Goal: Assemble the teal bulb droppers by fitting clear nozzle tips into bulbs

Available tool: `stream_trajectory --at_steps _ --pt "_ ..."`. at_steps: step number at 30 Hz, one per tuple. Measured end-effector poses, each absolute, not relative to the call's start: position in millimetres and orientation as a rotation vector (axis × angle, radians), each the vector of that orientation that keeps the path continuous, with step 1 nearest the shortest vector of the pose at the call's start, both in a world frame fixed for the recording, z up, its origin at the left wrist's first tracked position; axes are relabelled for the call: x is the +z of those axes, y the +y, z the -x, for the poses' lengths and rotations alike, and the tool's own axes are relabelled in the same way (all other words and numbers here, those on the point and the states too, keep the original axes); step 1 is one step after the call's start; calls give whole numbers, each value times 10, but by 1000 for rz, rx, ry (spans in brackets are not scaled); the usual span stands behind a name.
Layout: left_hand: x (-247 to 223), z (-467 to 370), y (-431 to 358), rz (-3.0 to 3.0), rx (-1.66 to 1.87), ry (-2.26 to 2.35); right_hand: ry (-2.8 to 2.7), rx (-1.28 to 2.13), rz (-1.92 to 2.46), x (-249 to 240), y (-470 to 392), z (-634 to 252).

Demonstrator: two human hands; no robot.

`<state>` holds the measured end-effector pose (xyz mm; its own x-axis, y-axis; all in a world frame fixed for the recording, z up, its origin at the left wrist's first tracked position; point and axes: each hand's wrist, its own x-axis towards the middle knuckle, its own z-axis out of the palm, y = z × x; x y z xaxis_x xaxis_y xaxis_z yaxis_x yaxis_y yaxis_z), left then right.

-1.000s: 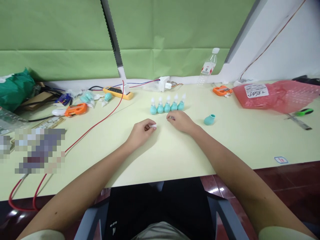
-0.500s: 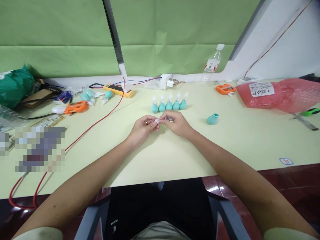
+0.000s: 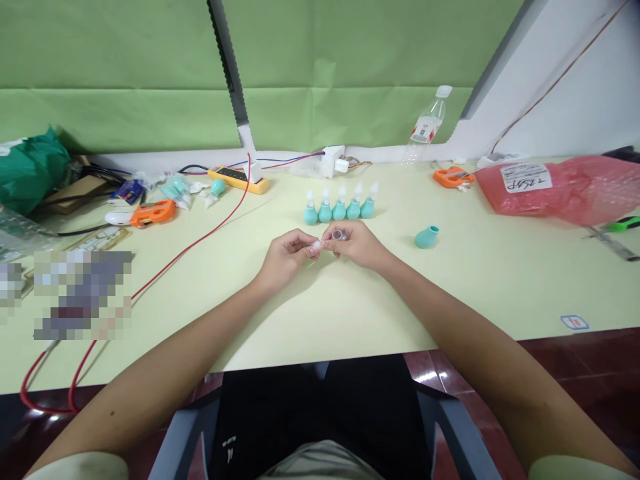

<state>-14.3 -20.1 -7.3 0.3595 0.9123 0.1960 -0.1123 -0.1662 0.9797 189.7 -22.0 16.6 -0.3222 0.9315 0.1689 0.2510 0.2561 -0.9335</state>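
Note:
My left hand [image 3: 290,261] is closed, its thumb and fingers pinching a small white plastic piece [image 3: 316,245], mostly hidden by the fingertips. My right hand [image 3: 359,245] meets it from the other side, with fingertips at the same white piece. A clear, hollow plastic tip [image 3: 339,235] is also held in the right hand, its round open end facing up. Just beyond the hands, several teal rubber bulbs [image 3: 339,211] with translucent white tips stand upright in a row. To the right, a tipless teal bulb [image 3: 427,237] lies on its side with its mouth open.
Back left are a yellow multimeter [image 3: 240,180], an orange tool [image 3: 153,213] and bagged teal bulbs [image 3: 176,189]. A red cable [image 3: 190,248] crosses the table's left side. A plastic bottle [image 3: 426,127], an orange clamp-like tool [image 3: 453,177] and a red bag [image 3: 575,193] are right.
Both hands remain together at the white piece. The clear tip in my right hand has turned so its open end shows more. The view has shifted slightly.

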Motion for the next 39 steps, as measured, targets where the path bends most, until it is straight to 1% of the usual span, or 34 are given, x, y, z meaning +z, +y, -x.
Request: stream_trajectory --at_steps 5,12,19,26,30,32,37,39 --pt "-38 137 -252 -1429 1086 757 -1692 1243 987 159 -198 -1922" --pt "-24 103 -286 -1273 1068 674 -1660 1336 840 192 -215 -1915" --pt "-29 109 -287 -1289 1078 683 -1667 1348 802 180 -207 -1924" --pt "-48 110 -306 -1260 1072 688 -1704 1242 851 175 -225 -1919" --pt "-49 103 -315 -1244 1082 691 -1698 1237 856 151 -223 -1919" --pt "-38 97 -324 -1264 1080 678 -1687 1279 826 138 -212 -1928" --pt "27 86 -361 -1323 1100 653 -1608 1512 700 131 -194 -1933" --pt "44 89 -366 -1344 1100 666 -1585 1540 708 136 -201 -1921"
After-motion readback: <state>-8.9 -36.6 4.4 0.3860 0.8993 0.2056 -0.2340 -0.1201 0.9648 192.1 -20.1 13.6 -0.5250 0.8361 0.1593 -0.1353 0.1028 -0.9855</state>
